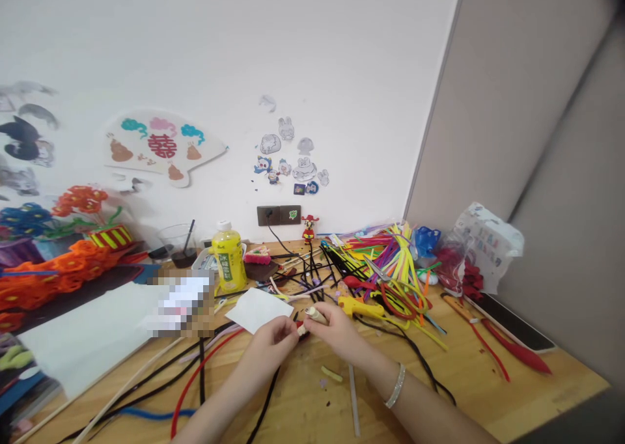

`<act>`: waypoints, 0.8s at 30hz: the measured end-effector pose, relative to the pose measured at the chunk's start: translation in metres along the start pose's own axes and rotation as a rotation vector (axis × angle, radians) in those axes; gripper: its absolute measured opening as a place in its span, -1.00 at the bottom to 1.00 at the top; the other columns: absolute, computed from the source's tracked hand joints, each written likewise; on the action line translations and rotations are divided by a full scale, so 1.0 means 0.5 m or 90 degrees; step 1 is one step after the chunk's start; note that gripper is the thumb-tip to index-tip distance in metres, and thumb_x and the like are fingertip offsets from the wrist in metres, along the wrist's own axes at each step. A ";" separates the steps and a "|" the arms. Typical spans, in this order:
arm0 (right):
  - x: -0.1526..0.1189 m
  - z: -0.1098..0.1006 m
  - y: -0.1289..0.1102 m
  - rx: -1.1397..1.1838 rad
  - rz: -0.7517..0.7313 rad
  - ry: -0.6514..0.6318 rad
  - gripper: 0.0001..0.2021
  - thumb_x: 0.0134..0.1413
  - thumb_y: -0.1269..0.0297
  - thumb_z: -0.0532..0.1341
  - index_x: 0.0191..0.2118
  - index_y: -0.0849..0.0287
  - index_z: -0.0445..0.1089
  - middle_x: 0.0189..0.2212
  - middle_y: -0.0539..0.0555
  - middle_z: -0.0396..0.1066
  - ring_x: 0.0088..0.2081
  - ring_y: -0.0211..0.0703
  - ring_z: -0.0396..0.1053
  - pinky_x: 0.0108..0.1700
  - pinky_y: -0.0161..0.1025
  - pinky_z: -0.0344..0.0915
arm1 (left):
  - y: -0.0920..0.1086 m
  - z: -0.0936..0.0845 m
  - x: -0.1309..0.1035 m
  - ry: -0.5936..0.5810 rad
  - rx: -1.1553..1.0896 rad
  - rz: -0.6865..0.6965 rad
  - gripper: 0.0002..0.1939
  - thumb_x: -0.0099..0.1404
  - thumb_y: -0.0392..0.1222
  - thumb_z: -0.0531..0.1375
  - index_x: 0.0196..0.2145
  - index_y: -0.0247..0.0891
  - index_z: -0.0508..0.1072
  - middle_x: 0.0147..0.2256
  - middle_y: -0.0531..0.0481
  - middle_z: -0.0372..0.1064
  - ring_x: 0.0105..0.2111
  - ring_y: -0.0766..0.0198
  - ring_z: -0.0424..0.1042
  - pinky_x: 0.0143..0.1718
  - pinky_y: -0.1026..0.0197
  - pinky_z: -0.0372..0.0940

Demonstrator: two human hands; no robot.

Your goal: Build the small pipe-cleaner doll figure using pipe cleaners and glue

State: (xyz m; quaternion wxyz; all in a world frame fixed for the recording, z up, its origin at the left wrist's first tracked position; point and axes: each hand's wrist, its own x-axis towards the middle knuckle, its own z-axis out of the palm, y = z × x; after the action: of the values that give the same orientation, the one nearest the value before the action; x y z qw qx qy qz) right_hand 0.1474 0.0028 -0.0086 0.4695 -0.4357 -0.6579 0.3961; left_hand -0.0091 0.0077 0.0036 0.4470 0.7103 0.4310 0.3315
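Observation:
My left hand [273, 343] is closed, pinching a small dark-red and cream piece [301, 330] at the middle of the wooden table; the fingers hide much of it. Close against it, my right hand [336, 333] grips a short beige marker-like cylinder [316, 315], its end pointing up and left. The two hands almost meet over the tabletop. Behind my left hand lies a white sheet of paper [258, 307]. A yellow glue gun [361, 307] rests just beyond my right hand. Black pipe cleaners [273, 392] run beneath and around both hands.
Colourful pipe cleaners [403, 262] heap at the back right, with scissors [378, 269] among them. A yellow-labelled drink bottle [228, 258] stands at the back. Left are orange fuzzy flowers [58, 275]; right, a phone-like black slab [512, 323]. A small red figurine [308, 229] stands by the wall.

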 end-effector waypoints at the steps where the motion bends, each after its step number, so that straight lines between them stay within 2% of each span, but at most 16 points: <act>1: 0.000 0.000 0.001 0.007 -0.003 0.008 -0.86 -0.09 0.27 0.14 -0.53 0.19 0.19 -0.57 -0.08 0.12 -0.47 -0.29 0.09 -0.42 -0.35 0.07 | 0.003 -0.001 0.000 0.006 -0.009 0.000 -0.82 -0.01 -0.08 0.09 -0.60 -0.24 0.27 -0.63 0.14 0.17 -0.57 0.31 0.15 -0.51 0.28 0.07; 5: 0.002 0.000 0.016 0.036 -0.006 0.049 -0.77 -0.03 0.14 0.09 -0.55 0.17 0.15 -0.59 -0.08 0.06 -0.50 -0.29 0.06 -0.45 -0.34 0.04 | 0.019 -0.006 -0.001 0.070 -0.033 0.002 -0.80 -0.02 -0.07 0.11 -0.63 -0.24 0.27 -0.65 0.15 0.16 -0.58 0.31 0.14 -0.52 0.29 0.08; 10: 0.002 0.011 0.043 0.040 0.029 0.043 -0.69 0.03 0.06 0.00 -0.58 0.15 0.09 -0.62 -0.09 0.03 -0.54 -0.31 0.02 -0.50 -0.34 -0.01 | 0.035 -0.012 -0.004 0.127 -0.065 -0.005 -0.79 -0.02 -0.07 0.10 -0.66 -0.23 0.26 -0.69 0.17 0.12 -0.61 0.33 0.12 -0.54 0.30 0.08; 18: 0.003 0.013 0.041 0.001 0.017 0.007 -0.72 0.00 0.19 0.00 -0.64 0.16 0.03 -0.66 -0.10 -0.02 -0.54 -0.32 -0.02 -0.50 -0.34 -0.07 | 0.036 -0.008 -0.009 0.114 -0.053 -0.007 -0.82 -0.04 -0.09 0.11 -0.66 -0.23 0.26 -0.67 0.18 0.11 -0.60 0.33 0.13 -0.54 0.31 0.08; 24: 0.001 0.007 0.036 -0.038 0.000 0.034 -0.75 0.00 0.28 -0.05 -0.64 0.15 -0.05 -0.65 -0.10 -0.07 -0.53 -0.31 -0.05 -0.49 -0.33 -0.10 | 0.034 -0.009 -0.010 0.101 -0.049 -0.011 -0.83 -0.02 -0.11 0.09 -0.64 -0.24 0.27 -0.67 0.17 0.13 -0.60 0.33 0.13 -0.53 0.30 0.07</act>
State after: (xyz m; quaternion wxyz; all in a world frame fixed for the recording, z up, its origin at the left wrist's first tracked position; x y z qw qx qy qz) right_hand 0.1476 0.0086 -0.0259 0.4735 -0.4598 -0.6570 0.3643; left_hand -0.0094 0.0009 0.0206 0.4413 0.6602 0.4579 0.3996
